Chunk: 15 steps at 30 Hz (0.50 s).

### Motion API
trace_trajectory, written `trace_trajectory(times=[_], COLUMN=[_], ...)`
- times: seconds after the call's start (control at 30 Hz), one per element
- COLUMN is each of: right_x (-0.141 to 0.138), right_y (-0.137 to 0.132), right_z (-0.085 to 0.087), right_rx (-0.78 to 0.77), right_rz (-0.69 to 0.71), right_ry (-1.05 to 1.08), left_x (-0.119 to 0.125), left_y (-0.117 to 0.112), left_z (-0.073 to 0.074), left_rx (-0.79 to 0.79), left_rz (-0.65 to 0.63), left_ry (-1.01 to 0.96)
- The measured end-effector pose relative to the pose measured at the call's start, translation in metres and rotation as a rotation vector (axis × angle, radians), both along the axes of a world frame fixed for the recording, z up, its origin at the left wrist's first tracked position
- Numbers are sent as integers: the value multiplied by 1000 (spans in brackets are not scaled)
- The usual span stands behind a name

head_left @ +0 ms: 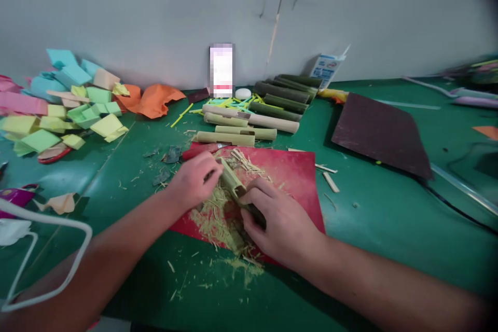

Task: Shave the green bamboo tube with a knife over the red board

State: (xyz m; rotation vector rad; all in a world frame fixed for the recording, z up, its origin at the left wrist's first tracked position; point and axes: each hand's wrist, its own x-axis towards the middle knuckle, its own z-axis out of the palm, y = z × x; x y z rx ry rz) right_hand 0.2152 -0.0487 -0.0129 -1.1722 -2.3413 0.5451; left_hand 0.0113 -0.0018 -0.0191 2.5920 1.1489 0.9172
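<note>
My right hand (pixel 278 218) is wrapped round a notched bamboo tube (pixel 230 176), which slants over a red sheet (pixel 301 181). An opening cut in the tube's upper side faces me. At the tube's far end, my left hand (pixel 196 179) has its fingers curled together, fingertips close to the bamboo. Whether they grip the tube or a small dark piece is hidden. Pale green bamboo shavings (pixel 213 212) lie heaped on the sheet under both hands. Just beyond my left hand a red-handled tool (pixel 202 150) lies at the sheet's far edge, partly covered.
Several cut bamboo tubes (pixel 225 138) lie behind the sheet, with darker green bamboo pieces (pixel 284 96) further back. A lit phone (pixel 222 70) leans on the wall. Folded coloured paper (pixel 73 98) is piled left. A dark board (pixel 383 132) lies right; a white cable (pixel 83 249) loops front left.
</note>
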Motion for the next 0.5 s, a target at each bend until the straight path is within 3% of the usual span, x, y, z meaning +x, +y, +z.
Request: trace_trajectory(times=[0.07, 0.2, 0.5], right_x=[0, 0, 0], right_y=[0, 0, -1], right_z=[0, -2, -1], right_rx=[9, -2, -17], right_rz=[-6, 0, -16], right_ry=[-1, -12, -30], left_x=[-1, 0, -7], left_y=[0, -3, 12], left_z=[-1, -1, 1], left_rx=[23, -43, 13], left_rz=[26, -57, 59], left_ry=[-10, -4, -29])
